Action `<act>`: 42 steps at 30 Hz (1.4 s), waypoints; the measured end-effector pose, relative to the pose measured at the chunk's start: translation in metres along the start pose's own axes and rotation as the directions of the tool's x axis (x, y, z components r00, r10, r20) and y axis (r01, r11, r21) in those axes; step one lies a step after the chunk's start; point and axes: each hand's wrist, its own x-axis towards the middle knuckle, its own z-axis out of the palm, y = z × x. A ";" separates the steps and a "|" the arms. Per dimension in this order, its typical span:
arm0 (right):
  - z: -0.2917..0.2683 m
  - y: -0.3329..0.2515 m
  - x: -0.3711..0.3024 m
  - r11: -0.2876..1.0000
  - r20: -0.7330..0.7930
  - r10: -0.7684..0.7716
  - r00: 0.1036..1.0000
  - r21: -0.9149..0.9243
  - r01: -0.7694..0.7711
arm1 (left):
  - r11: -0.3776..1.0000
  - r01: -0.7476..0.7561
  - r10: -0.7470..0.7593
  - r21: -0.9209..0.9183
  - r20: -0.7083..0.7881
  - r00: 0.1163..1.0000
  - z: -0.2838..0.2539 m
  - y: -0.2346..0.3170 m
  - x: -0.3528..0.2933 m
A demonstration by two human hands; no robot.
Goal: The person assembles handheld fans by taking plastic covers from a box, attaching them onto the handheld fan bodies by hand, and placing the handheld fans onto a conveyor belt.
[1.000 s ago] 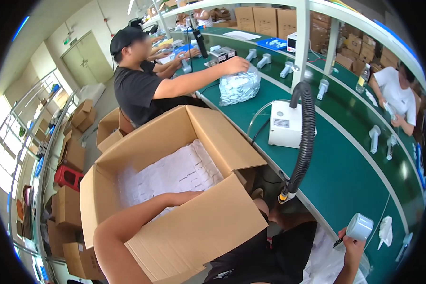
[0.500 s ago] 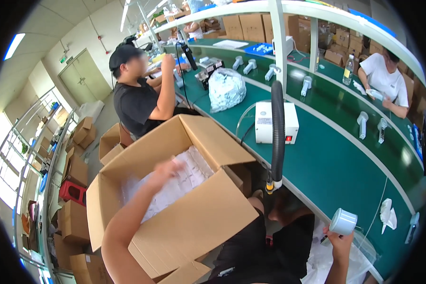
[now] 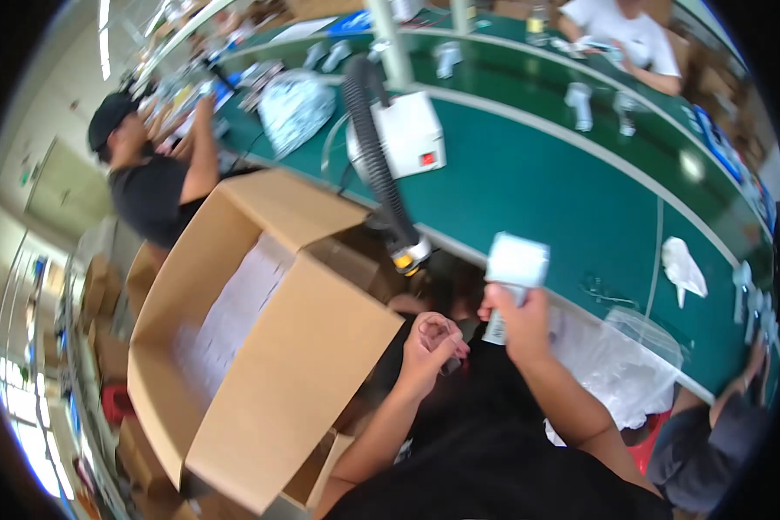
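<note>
My right hand [image 3: 520, 321] grips a pale blue-grey handheld device [image 3: 517, 260] by its handle. Its broad head points up, and a stretch of the handle shows below my fingers. Beside it, my left hand [image 3: 431, 347] is closed, fingers curled round something small and partly see-through that I cannot make out. Both hands are close together in front of my body, near the bench edge. Left of them stands a large open cardboard box [image 3: 295, 381], holding a layer of whitish wrapped pieces [image 3: 243, 303].
A flexible black hose [image 3: 374, 156] hangs in front of a white machine [image 3: 412, 134] on the green bench [image 3: 537, 191]. Similar pale devices [image 3: 579, 106] lie along the belt. A plastic bag of parts [image 3: 296, 108] is farther left. Co-workers sit at left, far right and near right.
My left hand has left the box and come beside my right. My right hand has brought the device leftward and up from the bench edge. The whole view has turned right.
</note>
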 end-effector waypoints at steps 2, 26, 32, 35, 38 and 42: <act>-0.005 0.019 0.011 0.995 -0.088 -0.025 0.996 -0.099 0.016 | 0.981 -0.121 0.134 0.150 -0.081 0.988 -0.008 -0.033 0.049; 0.058 0.103 0.064 0.936 -0.163 -0.227 0.960 -0.308 0.169 | 0.832 -0.295 0.427 0.470 -0.203 0.881 -0.029 -0.027 0.112; 0.023 0.087 0.052 0.933 -0.118 -0.274 0.955 -0.275 0.234 | 0.848 -0.379 0.414 0.371 -0.018 0.910 0.003 -0.028 0.094; 0.043 0.073 0.043 0.917 -0.056 -0.264 0.963 -0.325 0.232 | 0.870 -0.378 0.423 0.317 -0.086 0.902 -0.001 -0.024 0.092; 0.038 0.074 0.042 0.924 -0.071 -0.264 0.962 -0.304 0.231 | 0.875 -0.364 0.404 0.319 -0.066 0.912 0.005 -0.015 0.088; 0.022 0.066 0.030 0.982 -0.074 -0.158 0.985 -0.119 0.149 | 0.814 -0.406 0.447 0.416 0.000 0.895 -0.014 -0.040 0.087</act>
